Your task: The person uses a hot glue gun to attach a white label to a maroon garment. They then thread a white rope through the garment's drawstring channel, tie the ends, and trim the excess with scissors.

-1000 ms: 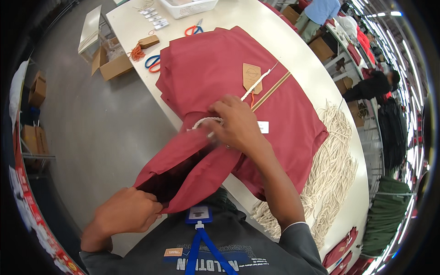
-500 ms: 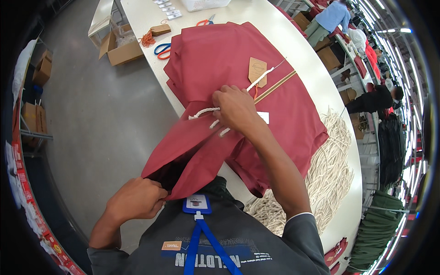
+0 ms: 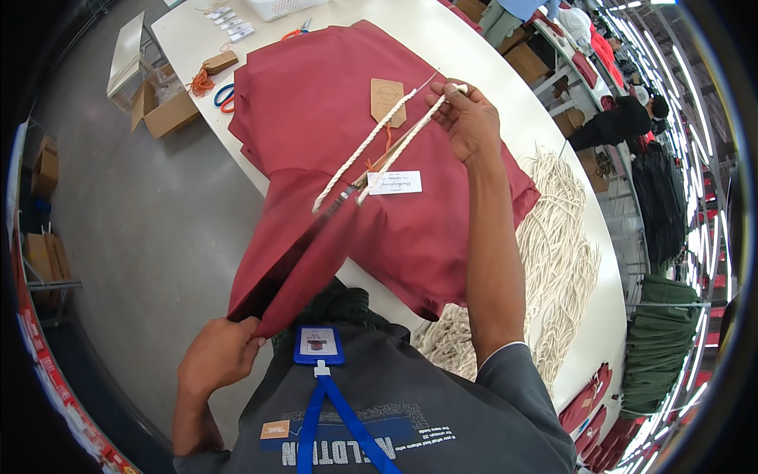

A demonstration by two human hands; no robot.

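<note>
A dark red fabric garment [image 3: 316,103] lies on the white table [image 3: 474,47], with one part stretched off the near edge toward me. My left hand [image 3: 219,353] grips the end of that stretched part below the table edge. My right hand [image 3: 469,117] is raised over the garment and pinches the ends of a white cord [image 3: 371,150]. The cord runs doubled from my fingers down to the fabric near a small white label [image 3: 394,182]. A brown card tag [image 3: 386,98] lies on the garment beside the cord.
A heap of white cords [image 3: 553,253] lies on the table to my right. Blue and orange scissors [image 3: 224,96] and small tags sit at the far left end. Cardboard boxes [image 3: 162,110] stand on the floor. Another person [image 3: 624,118] works at the far right among green and red garments.
My right hand has risen from the fabric and moved away to the right, drawing the white cord out long. My left hand keeps its grip on the fabric end.
</note>
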